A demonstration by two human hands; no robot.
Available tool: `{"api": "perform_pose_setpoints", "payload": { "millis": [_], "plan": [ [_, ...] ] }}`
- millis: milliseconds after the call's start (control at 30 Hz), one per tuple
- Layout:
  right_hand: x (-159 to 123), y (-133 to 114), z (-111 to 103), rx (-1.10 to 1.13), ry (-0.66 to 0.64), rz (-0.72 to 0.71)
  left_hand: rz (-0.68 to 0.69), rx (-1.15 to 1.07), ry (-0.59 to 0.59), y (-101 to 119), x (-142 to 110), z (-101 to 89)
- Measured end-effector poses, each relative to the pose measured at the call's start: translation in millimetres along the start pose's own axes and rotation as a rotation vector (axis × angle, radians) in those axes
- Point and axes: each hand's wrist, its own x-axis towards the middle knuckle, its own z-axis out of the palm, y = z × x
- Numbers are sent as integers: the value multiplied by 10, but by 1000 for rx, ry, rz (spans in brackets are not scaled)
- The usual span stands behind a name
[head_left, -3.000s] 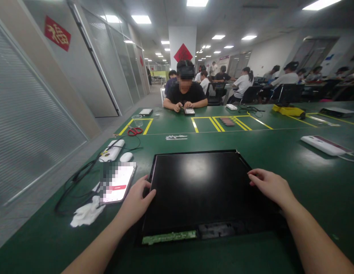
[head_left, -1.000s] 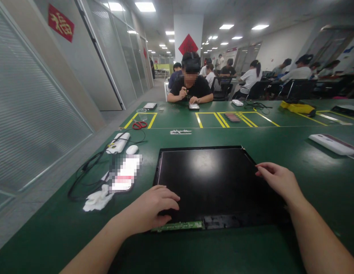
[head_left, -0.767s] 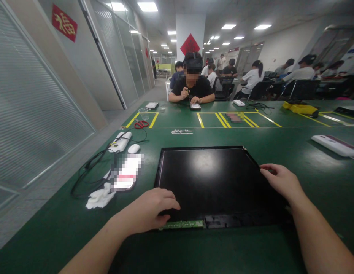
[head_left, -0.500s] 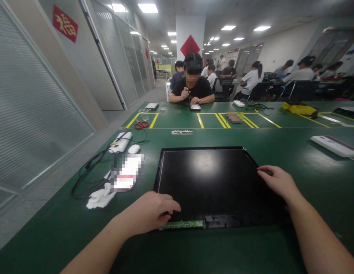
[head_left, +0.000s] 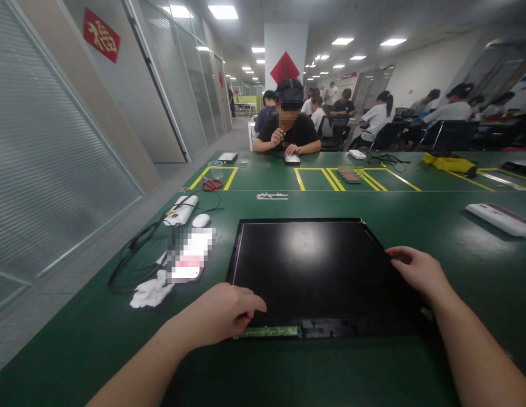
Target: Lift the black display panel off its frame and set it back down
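Observation:
A flat black screen panel [head_left: 305, 277] in a thin black frame lies on the green table in front of me. Along its near edge runs a strip of green circuit board [head_left: 269, 332]. My left hand [head_left: 229, 311] rests at the panel's near left corner, fingers curled and the index finger over the screen. What its thumb and hidden fingers grip does not show. At the panel's right edge my right hand [head_left: 415, 271] is closed in a pinch, thumb and forefinger on the frame.
Left of the panel lie a crumpled white tissue [head_left: 151, 289], a blurred-out phone [head_left: 190, 257], a white mouse [head_left: 200, 220], a white power bank [head_left: 181, 210] with black cables, and red scissors [head_left: 212, 185]. A white device [head_left: 498, 219] lies right. Across sits a person [head_left: 288, 124] at work.
My right hand has shifted slightly along the panel's right edge, its thumb and forefinger a little farther right. My left hand has barely moved.

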Motion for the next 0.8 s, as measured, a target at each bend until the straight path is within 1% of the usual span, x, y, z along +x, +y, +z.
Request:
{"api": "perform_pose_setpoints", "payload": {
  "millis": [133,367,500,567,600,667,800],
  "plan": [
    [-20,-22,18,-2,-13,-25,-34,9,-2,-14,-16,-40],
    [-17,-19,92,-68,-6,-102,-34,4,4,2,-16,-60],
    [-20,-20,98,-76,-10,-109,-40,-7,-8,-20,-26,-59],
    [-19,-20,98,-74,-14,-117,-46,-17,6,-50,-33,-54],
    [-18,-19,100,-73,-14,-125,-57,-17,30,-68,-36,-51],
    [-12,-11,107,-71,-12,-137,-107,-4,120,-107,-37,-44],
    [-5,15,128,-56,-20,-167,-242,78,368,-232,-9,-14]
  ]
}}
